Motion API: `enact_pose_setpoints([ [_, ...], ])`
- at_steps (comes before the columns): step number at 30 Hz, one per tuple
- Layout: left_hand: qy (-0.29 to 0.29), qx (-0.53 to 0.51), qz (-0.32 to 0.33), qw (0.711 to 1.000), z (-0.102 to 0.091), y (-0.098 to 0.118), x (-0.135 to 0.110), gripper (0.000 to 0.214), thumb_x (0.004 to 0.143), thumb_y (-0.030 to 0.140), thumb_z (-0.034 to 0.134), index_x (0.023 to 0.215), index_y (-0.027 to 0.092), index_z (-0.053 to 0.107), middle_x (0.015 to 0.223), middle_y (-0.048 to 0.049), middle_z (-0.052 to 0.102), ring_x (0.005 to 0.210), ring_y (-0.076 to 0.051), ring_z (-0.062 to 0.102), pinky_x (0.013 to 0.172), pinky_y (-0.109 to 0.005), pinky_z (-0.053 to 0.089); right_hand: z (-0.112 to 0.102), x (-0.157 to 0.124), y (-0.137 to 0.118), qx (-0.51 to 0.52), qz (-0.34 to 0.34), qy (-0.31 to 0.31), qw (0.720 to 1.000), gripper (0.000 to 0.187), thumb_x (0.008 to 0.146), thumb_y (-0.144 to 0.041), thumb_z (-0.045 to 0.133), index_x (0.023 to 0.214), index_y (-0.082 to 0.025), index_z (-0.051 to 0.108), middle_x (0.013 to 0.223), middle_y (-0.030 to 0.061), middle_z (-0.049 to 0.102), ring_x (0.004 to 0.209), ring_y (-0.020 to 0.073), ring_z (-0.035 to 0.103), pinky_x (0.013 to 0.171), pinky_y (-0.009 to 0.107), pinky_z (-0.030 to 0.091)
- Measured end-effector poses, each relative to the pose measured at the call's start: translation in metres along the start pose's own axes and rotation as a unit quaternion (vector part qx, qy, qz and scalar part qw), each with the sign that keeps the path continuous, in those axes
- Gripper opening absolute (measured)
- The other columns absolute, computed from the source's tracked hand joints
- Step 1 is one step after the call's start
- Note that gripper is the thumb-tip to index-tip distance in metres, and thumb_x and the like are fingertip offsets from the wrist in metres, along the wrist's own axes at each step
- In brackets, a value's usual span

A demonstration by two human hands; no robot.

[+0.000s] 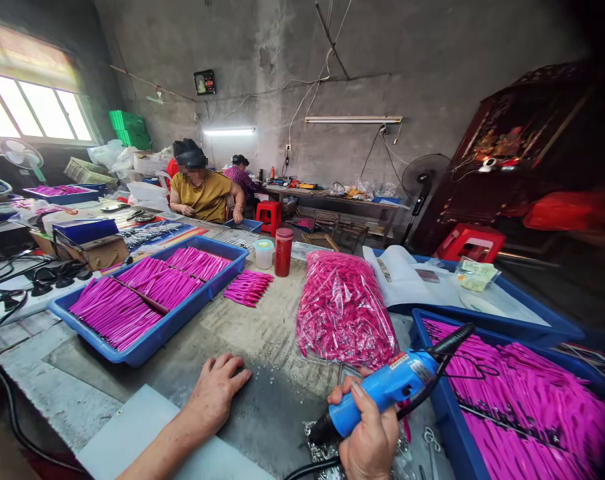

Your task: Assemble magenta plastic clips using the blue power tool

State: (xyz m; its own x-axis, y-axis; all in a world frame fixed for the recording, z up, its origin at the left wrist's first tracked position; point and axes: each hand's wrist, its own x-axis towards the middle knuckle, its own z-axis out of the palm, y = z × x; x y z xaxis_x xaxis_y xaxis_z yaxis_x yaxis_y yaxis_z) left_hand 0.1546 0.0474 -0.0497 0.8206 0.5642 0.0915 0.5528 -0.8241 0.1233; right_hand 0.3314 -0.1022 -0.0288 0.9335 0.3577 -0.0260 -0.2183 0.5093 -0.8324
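Note:
My right hand (369,437) is closed around a blue electric hand tool (382,393) with a black nose and black cord, held low at the table's front. My left hand (216,393) rests palm down on the grey table, fingers loosely bent, holding nothing. Tiny clear beads (275,377) lie scattered between the two hands. Just beyond the tool lies a clear bag of pink sticks (345,310). A blue tray of magenta sticks (527,407) sits close to my right.
A long blue tray (147,347) of magenta sticks lies left of centre, with a loose pile (249,287) beside it. A red bottle (283,252) and a small jar (264,254) stand further back. Two people sit across the room. Cables trail on the left.

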Motion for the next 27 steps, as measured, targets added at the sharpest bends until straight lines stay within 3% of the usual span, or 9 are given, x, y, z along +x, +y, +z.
enact_pose_setpoints([
  [11, -0.040, 0.009, -0.004, 0.999, -0.013, 0.006, 0.015, 0.030, 0.086, 0.016, 0.040, 0.105, 0.030, 0.060, 0.113, -0.0055, 0.055, 0.105, -0.023, 0.041, 0.085, -0.040, 0.030, 0.001, 0.000, -0.003, -0.006, -0.002, 0.000, 1.000, 0.045, 0.058, -0.037, 0.068, 0.092, -0.021, 0.042, 0.055, -0.0060, 0.053, 0.043, 0.0141, 0.052, 0.047, 0.028, 0.042],
  [19, -0.034, -0.009, -0.009, 0.999, -0.007, 0.003, 0.010, 0.032, 0.085, 0.014, 0.040, 0.104, 0.030, 0.060, 0.113, -0.0050, 0.054, 0.104, -0.022, 0.040, 0.084, -0.039, 0.030, 0.001, 0.000, -0.003, 0.007, 0.005, 0.006, 1.000, 0.045, 0.058, -0.036, 0.068, 0.092, -0.020, 0.042, 0.056, -0.0059, 0.053, 0.043, 0.0142, 0.051, 0.046, 0.027, 0.041],
  [27, -0.045, -0.012, -0.031, 0.998, -0.017, 0.006, 0.008, 0.035, 0.083, 0.010, 0.039, 0.101, 0.029, 0.062, 0.110, -0.0053, 0.056, 0.103, -0.022, 0.042, 0.084, -0.039, 0.031, 0.002, 0.000, -0.004, 0.010, 0.015, 0.008, 1.000, 0.047, 0.057, -0.036, 0.068, 0.093, -0.020, 0.042, 0.056, -0.0063, 0.052, 0.043, 0.0137, 0.051, 0.046, 0.026, 0.041],
])
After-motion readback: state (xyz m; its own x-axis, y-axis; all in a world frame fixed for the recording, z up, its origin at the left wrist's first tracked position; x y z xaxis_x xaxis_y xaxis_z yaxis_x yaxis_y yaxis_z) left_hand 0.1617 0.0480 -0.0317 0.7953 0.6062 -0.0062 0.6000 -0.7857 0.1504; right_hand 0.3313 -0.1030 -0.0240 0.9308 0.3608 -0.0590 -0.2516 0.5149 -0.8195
